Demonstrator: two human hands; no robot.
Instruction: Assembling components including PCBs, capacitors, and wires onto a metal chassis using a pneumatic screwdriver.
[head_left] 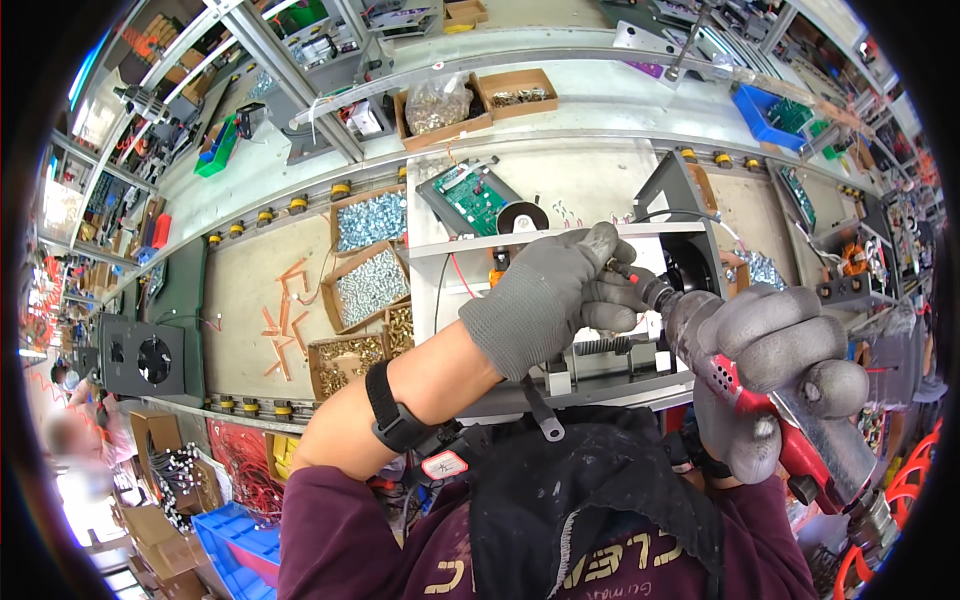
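My right hand (780, 350), in a grey work glove, is wrapped around a red and silver power screwdriver (800, 450). The tool points left and away, its bit reaching the fingers of my left hand (550, 295), also gloved. Those fingers are pinched together at the bit's tip; whatever small thing they hold is hidden. Both hands are above an open white and grey metal housing (440, 325). Inside it, beside the screwdriver's chuck, sits a round black part (688, 262). A green circuit board (478, 205) lies just beyond the housing.
Left of the housing, cardboard trays hold blue-silver screws (370, 222), pale small fasteners (372, 290) and brass ones (345, 365). Orange strips (285, 315) lie farther left, near a grey panel with a fan opening (155, 360). A blue bin (765, 118) stands far right.
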